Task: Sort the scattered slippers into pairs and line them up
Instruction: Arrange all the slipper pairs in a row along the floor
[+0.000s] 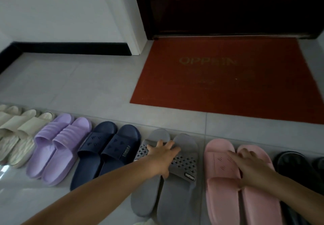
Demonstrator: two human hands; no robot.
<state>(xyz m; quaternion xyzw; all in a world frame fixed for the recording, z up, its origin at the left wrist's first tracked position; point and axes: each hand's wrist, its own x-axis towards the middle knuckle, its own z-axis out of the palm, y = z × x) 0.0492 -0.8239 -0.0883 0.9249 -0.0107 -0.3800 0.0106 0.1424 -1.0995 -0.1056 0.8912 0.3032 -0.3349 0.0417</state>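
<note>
Slippers stand in a row on the tiled floor, toes pointing away from me. From the left come cream slippers [19,128], a purple pair [57,146], a navy pair [107,151], a grey pair [175,195], a pink pair [228,198] and black slippers [296,168] at the right edge. My left hand [163,156] lies flat with spread fingers across the straps of the grey pair. My right hand [252,167] rests with straight fingers on the straps of the pink pair, over the gap between them.
A red doormat [228,77] with faded lettering lies beyond the row, in front of a dark door [228,5]. A white wall with a black skirting board [70,48] runs at the back left. Grey floor tiles [78,88] lie between the wall and the slippers.
</note>
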